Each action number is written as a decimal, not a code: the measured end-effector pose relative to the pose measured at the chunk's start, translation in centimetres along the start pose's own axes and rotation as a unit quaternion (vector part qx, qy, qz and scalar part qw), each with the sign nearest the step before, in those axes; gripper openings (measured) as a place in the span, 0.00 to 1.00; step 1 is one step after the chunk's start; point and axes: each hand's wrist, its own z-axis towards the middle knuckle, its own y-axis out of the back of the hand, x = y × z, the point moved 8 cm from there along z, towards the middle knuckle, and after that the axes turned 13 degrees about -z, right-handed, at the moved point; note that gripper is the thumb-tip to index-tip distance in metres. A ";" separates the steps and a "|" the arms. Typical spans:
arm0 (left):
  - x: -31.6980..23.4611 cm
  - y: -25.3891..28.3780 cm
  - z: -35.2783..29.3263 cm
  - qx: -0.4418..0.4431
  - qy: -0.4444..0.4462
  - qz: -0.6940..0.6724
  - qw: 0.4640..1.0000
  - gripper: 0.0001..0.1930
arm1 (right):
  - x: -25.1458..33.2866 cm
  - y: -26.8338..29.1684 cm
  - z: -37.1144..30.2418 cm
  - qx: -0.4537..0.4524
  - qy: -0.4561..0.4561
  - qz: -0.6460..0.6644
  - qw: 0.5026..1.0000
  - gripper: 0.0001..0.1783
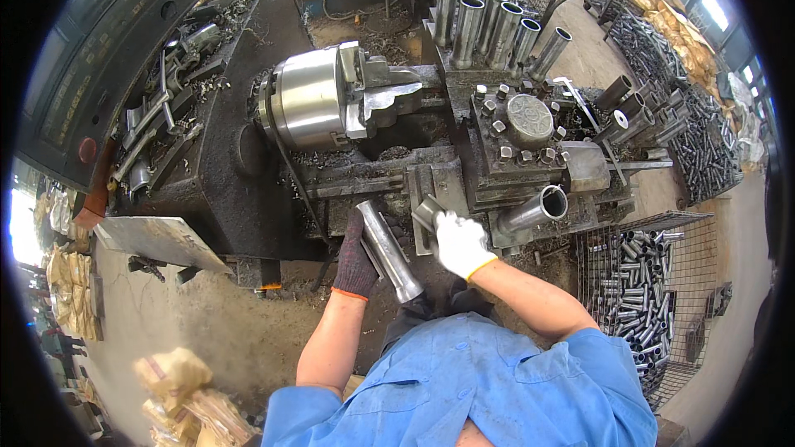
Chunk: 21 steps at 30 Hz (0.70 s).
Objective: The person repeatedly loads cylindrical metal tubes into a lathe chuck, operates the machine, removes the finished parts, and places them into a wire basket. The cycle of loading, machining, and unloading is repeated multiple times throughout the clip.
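In a dark glove with an orange cuff, my left hand (355, 263) is closed around a shiny steel tube (386, 247) with a flared lower end. The tube is tilted in front of the lathe. My right hand (462, 244), in a white glove with a yellow cuff, grips a short grey metal cylinder (426, 213) just right of the tube's upper end. Its fingers partly hide that piece. Beyond both hands, the jaws of the lathe chuck (310, 98) show no workpiece. Another steel tube (527, 213) lies slanted to the right of my right hand.
A bolted tool post (530, 120) stands right of the chuck. Several steel tubes (468, 29) stand upright behind it, with darker tubes (633, 108) at the right. A wire basket (592, 269) of metal pieces is near my right elbow. Paper-wrapped bundles (178, 377) lie at lower left.
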 end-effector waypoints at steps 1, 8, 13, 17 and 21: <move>-0.1 0.3 0.1 -0.012 0.000 -0.023 1.000 0.32 | -0.5 -0.2 0.7 0.014 -0.005 0.009 1.000 0.21; -0.3 -3.7 0.6 0.004 -0.081 -0.063 0.995 0.33 | -1.3 3.9 1.1 0.093 0.026 0.381 0.919 0.43; 0.8 -9.2 0.4 0.103 -0.116 0.009 0.988 0.38 | 0.1 4.4 0.0 0.141 -0.079 0.484 0.860 0.46; 3.0 -13.1 3.4 0.280 0.016 -0.076 0.957 0.31 | -3.0 12.2 -2.1 0.129 0.000 0.510 0.851 0.51; 0.6 -14.5 7.7 0.284 -0.134 0.015 0.949 0.24 | -7.2 27.4 -0.5 -0.132 0.249 0.257 0.924 0.55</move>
